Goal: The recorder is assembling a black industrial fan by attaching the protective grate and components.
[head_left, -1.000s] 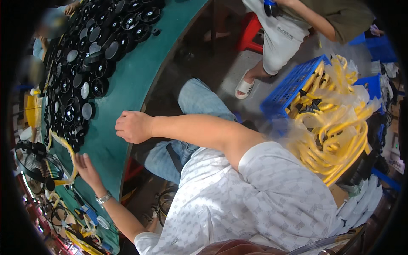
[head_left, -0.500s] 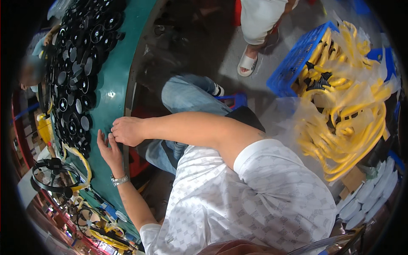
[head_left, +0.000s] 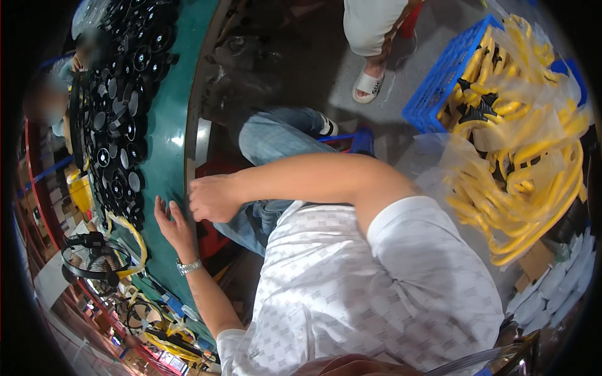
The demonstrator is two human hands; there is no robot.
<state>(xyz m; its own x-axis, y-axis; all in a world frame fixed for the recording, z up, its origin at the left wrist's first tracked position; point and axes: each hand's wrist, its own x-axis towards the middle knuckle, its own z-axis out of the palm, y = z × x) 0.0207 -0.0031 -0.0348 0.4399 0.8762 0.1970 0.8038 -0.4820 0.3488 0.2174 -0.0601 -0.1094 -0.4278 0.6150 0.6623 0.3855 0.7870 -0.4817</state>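
Note:
Over the near edge of the green table [head_left: 164, 135], my left hand [head_left: 176, 229] is open with its fingers stretched out, a metal watch [head_left: 189, 267] on its wrist. Nothing shows between those fingers. My right hand [head_left: 214, 198] is just right of it, at the table's edge, with its fingers curled in. Its back faces me, so whatever the fingers hold, if anything, is hidden. The two hands are slightly apart. Beyond them, a heap of round black parts [head_left: 119, 116] with grey and dark discs covers the far side of the table.
A black wire-caged fan [head_left: 97, 258] with a yellow tube [head_left: 139, 241] stands on the left. At right, a blue crate [head_left: 446, 78] overflows with yellow tubes [head_left: 530, 216] in clear plastic. A person in white slippers [head_left: 367, 86] stands ahead; others are across the table.
My right hand has drawn away from my left hand, toward the right, and a gap has opened between them. The whole view has shifted slightly.

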